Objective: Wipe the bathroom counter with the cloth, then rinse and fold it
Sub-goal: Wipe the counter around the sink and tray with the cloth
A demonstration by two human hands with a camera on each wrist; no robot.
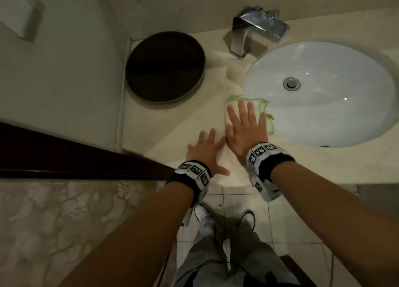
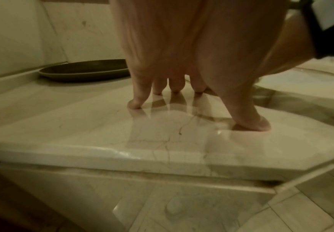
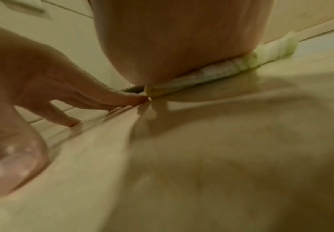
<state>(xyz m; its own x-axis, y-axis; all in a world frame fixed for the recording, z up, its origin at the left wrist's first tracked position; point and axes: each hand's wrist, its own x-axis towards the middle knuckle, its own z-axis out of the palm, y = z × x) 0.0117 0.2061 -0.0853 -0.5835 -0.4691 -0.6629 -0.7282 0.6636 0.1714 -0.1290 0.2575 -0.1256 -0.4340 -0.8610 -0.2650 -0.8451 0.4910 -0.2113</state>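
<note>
Head view: the right hand (image 1: 245, 129) presses flat, fingers straight, on the folded white green-edged cloth (image 1: 266, 112) at the oval white basin's (image 1: 323, 88) left rim. Left wrist view: the left hand's (image 2: 192, 51) spread fingertips (image 2: 135, 104) rest on the glossy beige marble counter (image 2: 82, 125). Right wrist view: layered cloth edges under the palm

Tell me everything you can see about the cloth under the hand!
The cloth is white with a light green edge and looks soft, like a small towel. It is folded into a flat stack of layers, which show from the side in the right wrist view. It lies on the pale stone counter, right at the rim of the white sink. The right hand presses flat on top of it with straight fingers. The left hand rests on the counter beside it.
</note>
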